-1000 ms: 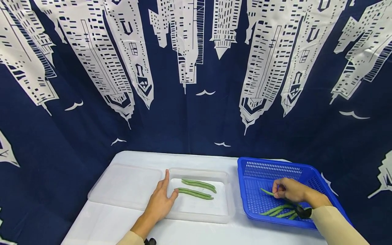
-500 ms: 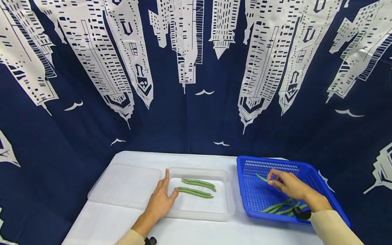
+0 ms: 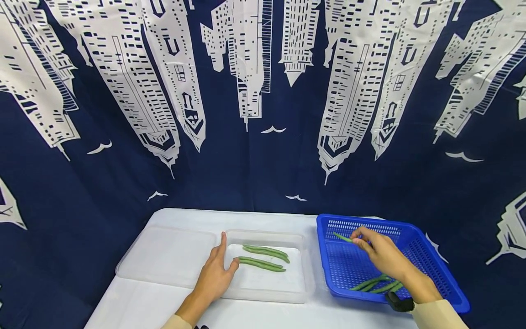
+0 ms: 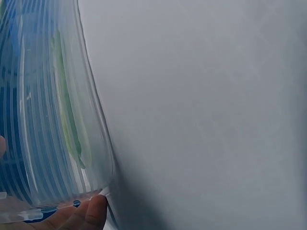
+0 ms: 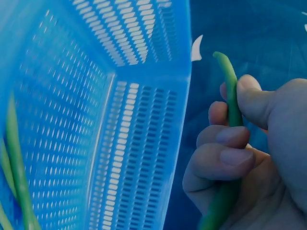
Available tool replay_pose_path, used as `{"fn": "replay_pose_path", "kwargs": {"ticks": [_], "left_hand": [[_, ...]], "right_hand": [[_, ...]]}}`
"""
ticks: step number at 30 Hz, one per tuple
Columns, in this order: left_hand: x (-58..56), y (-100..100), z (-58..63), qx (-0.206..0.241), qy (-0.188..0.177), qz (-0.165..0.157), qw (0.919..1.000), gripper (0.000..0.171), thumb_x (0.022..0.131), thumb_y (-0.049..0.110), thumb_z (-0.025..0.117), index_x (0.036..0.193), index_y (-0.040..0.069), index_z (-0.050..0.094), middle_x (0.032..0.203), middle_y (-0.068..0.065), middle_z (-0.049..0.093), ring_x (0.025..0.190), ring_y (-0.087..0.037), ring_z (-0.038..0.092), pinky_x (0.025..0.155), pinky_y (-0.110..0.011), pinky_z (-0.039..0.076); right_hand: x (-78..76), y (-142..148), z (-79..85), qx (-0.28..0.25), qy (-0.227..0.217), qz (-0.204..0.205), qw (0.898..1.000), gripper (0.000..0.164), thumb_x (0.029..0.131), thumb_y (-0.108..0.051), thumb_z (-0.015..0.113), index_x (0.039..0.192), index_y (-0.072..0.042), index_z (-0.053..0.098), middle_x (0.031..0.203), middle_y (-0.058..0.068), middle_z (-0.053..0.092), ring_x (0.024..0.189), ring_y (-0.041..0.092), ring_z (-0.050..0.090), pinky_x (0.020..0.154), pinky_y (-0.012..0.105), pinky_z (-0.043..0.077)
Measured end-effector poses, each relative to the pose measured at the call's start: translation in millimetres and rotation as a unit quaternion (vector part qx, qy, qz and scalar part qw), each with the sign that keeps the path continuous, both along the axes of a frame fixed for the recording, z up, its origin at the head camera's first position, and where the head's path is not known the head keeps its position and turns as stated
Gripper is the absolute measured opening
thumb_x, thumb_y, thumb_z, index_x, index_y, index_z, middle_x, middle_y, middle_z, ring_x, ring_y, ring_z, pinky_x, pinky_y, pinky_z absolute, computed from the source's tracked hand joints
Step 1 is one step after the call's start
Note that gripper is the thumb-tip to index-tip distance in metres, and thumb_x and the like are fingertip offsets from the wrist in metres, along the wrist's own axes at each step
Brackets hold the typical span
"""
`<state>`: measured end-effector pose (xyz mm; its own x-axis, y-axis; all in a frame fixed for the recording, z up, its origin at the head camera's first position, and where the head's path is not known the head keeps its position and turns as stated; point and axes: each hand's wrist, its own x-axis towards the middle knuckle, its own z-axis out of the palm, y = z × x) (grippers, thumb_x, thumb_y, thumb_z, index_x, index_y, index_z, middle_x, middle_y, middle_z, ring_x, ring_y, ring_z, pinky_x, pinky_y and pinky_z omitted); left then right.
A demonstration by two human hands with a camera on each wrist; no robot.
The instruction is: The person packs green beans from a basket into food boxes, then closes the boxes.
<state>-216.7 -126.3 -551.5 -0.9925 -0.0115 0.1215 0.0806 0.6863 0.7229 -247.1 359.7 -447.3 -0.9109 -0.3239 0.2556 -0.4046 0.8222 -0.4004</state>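
Several beans in box, more beans in basket

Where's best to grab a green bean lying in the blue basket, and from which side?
Probably pinch one green bean mid-length, from above: it's long, slim and lies low, where the walls of the blue basket hinder a sideways approach.

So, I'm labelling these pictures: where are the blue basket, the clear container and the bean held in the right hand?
Blue basket (image 3: 345, 264), head view: on its bare mesh floor.
Clear container (image 3: 267, 296), head view: on its near wall.
Held bean (image 5: 232, 95), right wrist view: on its exposed upper stretch.
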Motion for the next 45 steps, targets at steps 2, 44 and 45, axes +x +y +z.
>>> {"fn": "replay_pose_path", "kwargs": {"ticks": [2, 44, 45], "left_hand": [[-0.7, 0.1, -0.1, -0.002, 0.004, -0.001, 1.0, 0.093, 0.116, 0.043, 0.069, 0.188, 0.012, 0.02, 0.172, -0.028, 0.055, 0.156, -0.055, 0.06, 0.129, -0.07, 0.051], [-0.4, 1.3, -0.7, -0.006, 0.015, 0.001, 0.9999, 0.091, 0.116, 0.039, 0.068, 0.187, 0.009, 0.021, 0.167, -0.029, 0.058, 0.153, -0.053, 0.063, 0.126, -0.069, 0.053], [-0.7, 1.1, -0.9, -0.005, 0.012, 0.002, 0.9999, 0.091, 0.116, 0.039, 0.068, 0.188, 0.01, 0.02, 0.168, -0.029, 0.058, 0.154, -0.053, 0.063, 0.127, -0.069, 0.053]], "right_hand": [[2.2, -4.8, 1.0, -0.008, 0.02, -0.003, 1.0, 0.013, 0.119, -0.011, 0.067, 0.118, -0.02, 0.077, 0.097, -0.01, 0.073, 0.088, 0.005, 0.062, 0.074, 0.029, 0.053], [4.9, -147.3, -9.5, 0.008, 0.041, 0.131, 0.99, 0.02, 0.111, -0.006, 0.077, 0.124, -0.021, 0.082, 0.11, -0.01, 0.07, 0.097, 0.008, 0.072, 0.073, 0.024, 0.056], [3.9, -150.8, -9.9, 0.01, 0.044, 0.133, 0.99, 0.02, 0.11, -0.006, 0.077, 0.124, -0.02, 0.082, 0.11, -0.009, 0.071, 0.098, 0.009, 0.073, 0.073, 0.024, 0.056]]}}
